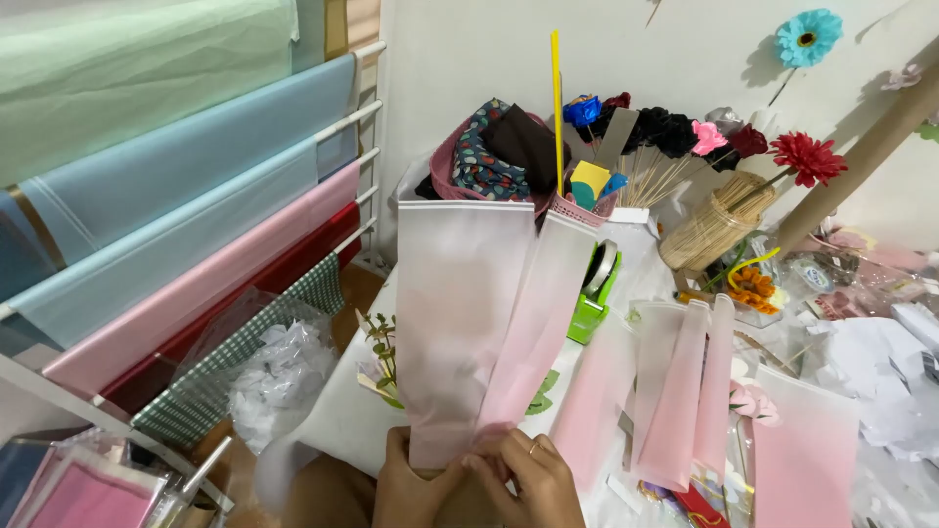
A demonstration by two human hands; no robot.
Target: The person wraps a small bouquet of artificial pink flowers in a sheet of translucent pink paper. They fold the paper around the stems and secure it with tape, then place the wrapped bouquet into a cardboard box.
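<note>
My left hand point(411, 489) and my right hand point(533, 479) meet at the bottom middle of the view. Together they pinch the lower end of a folded sheet of frosted pink-to-white wrapping paper point(469, 313), which stands upright in two pleats and fans out toward the top. The left hand grips the wide pleat's base, the right hand gathers the narrower pleat beside it. More folded pink sheets point(680, 381) lie on the white table point(333, 420) just to the right of my hands.
A green tape dispenser point(595, 288) stands behind the held paper. Pink baskets point(460, 161) of fabric, paper flowers point(807, 156), a bundle of wooden skewers point(714, 220) and a yellow stick point(556, 98) crowd the back. Rolls of coloured wrapping paper point(176, 215) hang on a rack at left.
</note>
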